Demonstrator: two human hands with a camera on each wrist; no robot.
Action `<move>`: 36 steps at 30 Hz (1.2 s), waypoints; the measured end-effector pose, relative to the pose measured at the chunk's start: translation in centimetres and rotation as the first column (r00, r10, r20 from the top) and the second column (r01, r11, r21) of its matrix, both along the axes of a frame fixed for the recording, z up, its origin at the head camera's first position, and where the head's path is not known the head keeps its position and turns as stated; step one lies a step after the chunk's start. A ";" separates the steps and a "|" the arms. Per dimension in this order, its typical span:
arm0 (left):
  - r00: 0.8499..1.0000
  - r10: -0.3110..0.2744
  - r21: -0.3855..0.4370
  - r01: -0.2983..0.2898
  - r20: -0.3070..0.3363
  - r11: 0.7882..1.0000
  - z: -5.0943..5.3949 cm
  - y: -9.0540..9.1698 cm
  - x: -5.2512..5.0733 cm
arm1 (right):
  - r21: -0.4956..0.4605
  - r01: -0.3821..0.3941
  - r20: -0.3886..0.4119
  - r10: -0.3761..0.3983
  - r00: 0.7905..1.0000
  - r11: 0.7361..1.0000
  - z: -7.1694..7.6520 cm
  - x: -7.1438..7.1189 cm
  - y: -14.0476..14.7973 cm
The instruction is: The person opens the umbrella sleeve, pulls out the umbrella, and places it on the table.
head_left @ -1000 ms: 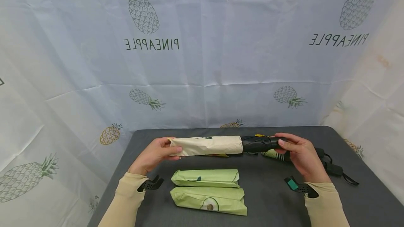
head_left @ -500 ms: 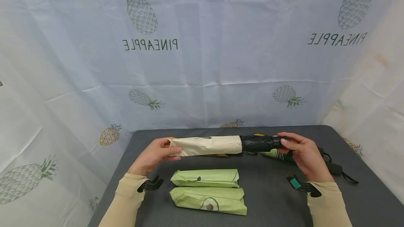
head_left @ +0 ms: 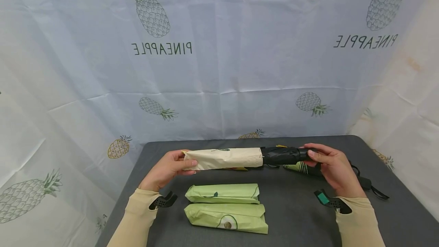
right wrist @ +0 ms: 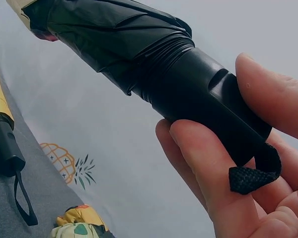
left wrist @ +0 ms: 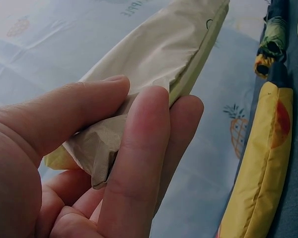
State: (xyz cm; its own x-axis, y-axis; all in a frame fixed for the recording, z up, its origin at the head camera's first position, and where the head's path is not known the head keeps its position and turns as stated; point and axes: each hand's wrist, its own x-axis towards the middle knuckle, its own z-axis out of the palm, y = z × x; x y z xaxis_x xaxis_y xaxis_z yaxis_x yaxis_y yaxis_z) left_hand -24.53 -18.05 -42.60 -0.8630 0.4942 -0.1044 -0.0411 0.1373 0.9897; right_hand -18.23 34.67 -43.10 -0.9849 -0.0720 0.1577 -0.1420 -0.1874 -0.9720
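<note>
A folded black umbrella (head_left: 279, 156) is partly inside a cream cloth sleeve (head_left: 224, 158), held level above the table. My left hand (head_left: 169, 169) pinches the sleeve's far left end between thumb and fingers; the left wrist view shows the bunched cloth (left wrist: 107, 144) there. At the other end, my right hand (head_left: 332, 169) grips the black handle (right wrist: 203, 99), its short strap (right wrist: 253, 176) hanging by the fingers. A stretch of the black canopy (right wrist: 119, 39) shows between sleeve and handle.
Two light green sleeves (head_left: 224, 194) (head_left: 226, 217) lie flat on the dark table (head_left: 291, 216), nearer the body. Behind the held umbrella lie a yellow sleeved umbrella (left wrist: 260, 163) and others; black handles with straps (head_left: 365, 183) reach right, partly hidden by my right hand.
My right hand has moved slightly to the right with the handle, and a little more black canopy shows outside the cream sleeve. My left hand has stayed in place.
</note>
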 end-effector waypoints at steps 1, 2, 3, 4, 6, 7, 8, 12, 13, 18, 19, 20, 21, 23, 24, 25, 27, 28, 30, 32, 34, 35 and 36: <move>1.000 0.001 0.001 -0.001 -0.001 1.000 0.0 0.0 0.0 | -0.001 0.000 -0.001 0.000 1.000 1.000 0.0 0.0 0.0; 1.000 0.002 0.001 -0.002 -0.001 1.000 0.0 0.0 0.0 | 0.002 0.000 -0.002 0.000 1.000 1.000 0.0 0.0 0.1; 1.000 0.002 0.001 -0.002 -0.002 1.000 0.0 0.0 0.0 | 0.002 -0.001 -0.003 0.001 1.000 1.000 0.0 0.0 0.1; 1.000 0.003 0.001 -0.003 -0.002 1.000 0.0 0.0 0.0 | 0.003 -0.003 -0.004 0.003 1.000 1.000 0.1 0.0 0.1; 1.000 0.002 0.001 -0.002 -0.002 1.000 0.0 -0.1 0.0 | 0.002 -0.004 0.000 0.004 1.000 1.000 0.1 0.1 0.3; 1.000 0.002 0.001 -0.002 -0.001 1.000 0.0 -0.1 0.0 | 0.000 -0.004 0.003 0.004 1.000 1.000 0.1 0.1 0.3; 1.000 0.002 0.001 -0.002 -0.001 1.000 0.0 -0.1 0.0 | -0.002 -0.003 0.005 0.003 1.000 1.000 0.1 0.1 0.4; 1.000 0.004 0.004 -0.004 0.003 1.000 0.1 -0.2 0.1 | 0.003 -0.001 0.008 0.001 1.000 1.000 0.1 0.2 0.7; 1.000 0.004 0.005 -0.004 0.005 1.000 0.2 -0.2 0.1 | 0.004 -0.002 0.008 0.002 1.000 1.000 0.1 0.3 0.7; 1.000 0.003 0.005 -0.003 0.007 1.000 0.3 -0.2 0.1 | 0.012 -0.004 -0.003 0.004 1.000 1.000 0.1 0.3 1.1; 1.000 0.003 0.004 -0.003 0.005 1.000 0.3 -0.2 0.1 | 0.010 -0.004 -0.004 0.004 1.000 1.000 0.1 0.3 1.2; 1.000 0.002 0.002 -0.002 0.004 1.000 0.3 -0.2 0.1 | 0.008 -0.003 -0.005 0.003 1.000 1.000 0.1 0.3 1.2; 1.000 0.001 0.002 -0.001 0.003 1.000 0.3 -0.2 0.0 | 0.005 -0.002 -0.002 0.002 1.000 1.000 0.1 0.3 1.2; 1.000 -0.001 0.001 0.001 0.001 1.000 0.3 -0.2 0.0 | -0.002 0.002 0.006 -0.002 1.000 1.000 0.2 0.4 1.3; 1.000 -0.001 -0.001 0.001 0.000 1.000 0.3 -0.2 0.0 | -0.004 0.005 0.012 -0.005 1.000 1.000 0.2 0.4 1.3; 1.000 -0.002 -0.002 0.002 0.000 1.000 0.3 -0.1 0.0 | -0.004 0.010 0.018 -0.010 1.000 1.000 0.2 0.4 1.3; 1.000 -0.003 0.000 0.003 0.001 1.000 0.2 -0.1 0.0 | -0.001 0.020 0.028 -0.020 0.999 1.000 0.2 0.5 1.4; 1.000 -0.003 0.001 0.003 0.002 1.000 0.2 0.0 0.0 | 0.002 0.025 0.032 -0.025 0.999 1.000 0.2 0.5 1.5; 1.000 -0.003 0.001 0.003 0.002 1.000 0.2 0.1 0.1 | 0.009 0.032 0.036 -0.033 0.999 0.999 0.1 0.6 1.6; 1.000 -0.003 0.004 0.003 0.004 1.000 0.2 0.1 0.1 | 0.014 0.036 0.041 -0.037 0.998 0.999 0.0 0.8 1.8; 1.000 -0.003 0.004 0.003 0.002 1.000 0.2 0.1 0.1 | 0.027 0.039 0.046 -0.040 0.998 0.999 0.0 1.0 2.1; 1.000 -0.001 0.003 0.001 0.002 1.000 0.2 0.1 0.2 | 0.033 0.039 0.047 -0.040 0.998 0.999 -0.1 1.1 2.3; 1.000 0.000 0.002 0.000 0.002 1.000 0.2 0.1 0.2 | 0.037 0.036 0.049 -0.038 0.998 0.999 -0.1 1.2 2.5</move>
State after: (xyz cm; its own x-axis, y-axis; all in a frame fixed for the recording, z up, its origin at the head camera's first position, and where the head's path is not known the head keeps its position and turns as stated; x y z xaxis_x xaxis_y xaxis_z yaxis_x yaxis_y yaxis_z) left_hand -24.37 -17.92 -42.44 -0.8629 0.4943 -0.1051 -0.0429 0.1356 0.9898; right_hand -16.98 37.18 -43.21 -0.9935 -0.0398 0.1067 -0.0998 -0.1471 -0.9841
